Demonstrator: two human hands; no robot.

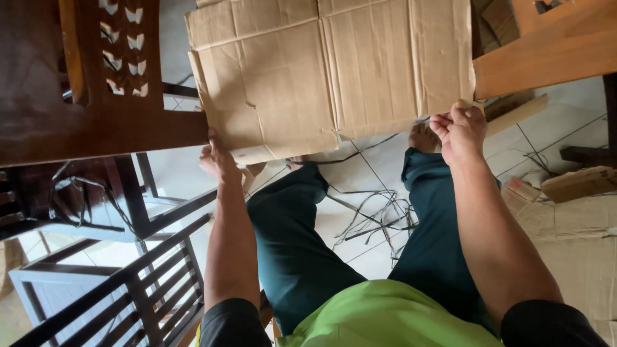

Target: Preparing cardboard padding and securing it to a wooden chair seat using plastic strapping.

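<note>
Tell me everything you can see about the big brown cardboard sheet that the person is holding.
The flattened brown cardboard sheet is corrugated, with fold creases dividing it into panels and flaps. It looks worn: dented, with a small tear left of centre. It is held spread out above the white tiled floor, in front of the person's legs. The left hand grips its lower left corner and the right hand its lower right corner.

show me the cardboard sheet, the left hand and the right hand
cardboard sheet (pixel 334 64), head view, flat middle panel
left hand (pixel 217 160), head view, back of the hand
right hand (pixel 459 132), head view, knuckles at the sheet's edge
</note>
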